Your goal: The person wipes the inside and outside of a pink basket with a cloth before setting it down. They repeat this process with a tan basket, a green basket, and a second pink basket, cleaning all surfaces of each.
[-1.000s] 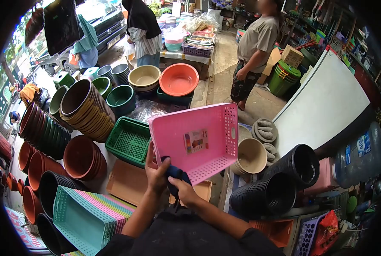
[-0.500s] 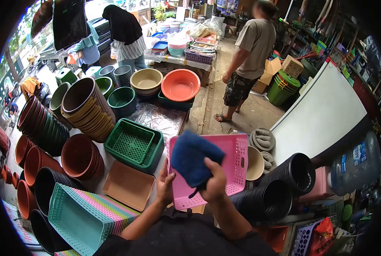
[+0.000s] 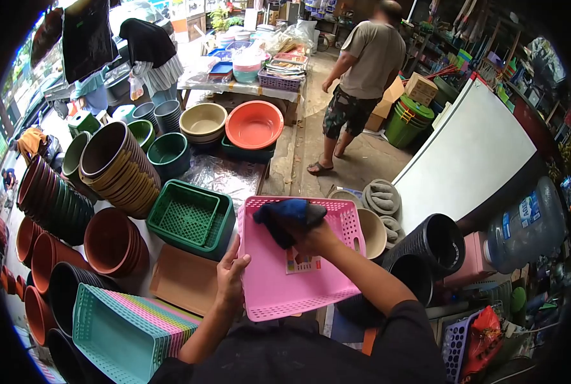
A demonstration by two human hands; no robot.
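Note:
A pink perforated basket (image 3: 298,281) is held tilted in front of my body, its inside facing me. My left hand (image 3: 230,278) grips its left side, thumb over the edge. Inside the basket, my right hand (image 3: 308,238) presses a dark blue cloth (image 3: 279,217) near the far wall; its fingers are closed on the cloth and partly hidden by it. A small printed label (image 3: 303,263) lies on the basket floor just below my right hand.
Stacked teal and multicoloured baskets (image 3: 116,326) stand lower left, beside a brown tray (image 3: 184,280) and green baskets (image 3: 186,217). Black pots (image 3: 444,246) and a large water bottle (image 3: 522,224) are at right. A person (image 3: 362,77) is on the walkway; others are upper left.
My right hand has moved the cloth from in front of the basket to its inner far side. The label now shows. The person on the walkway has stepped a little and turned away.

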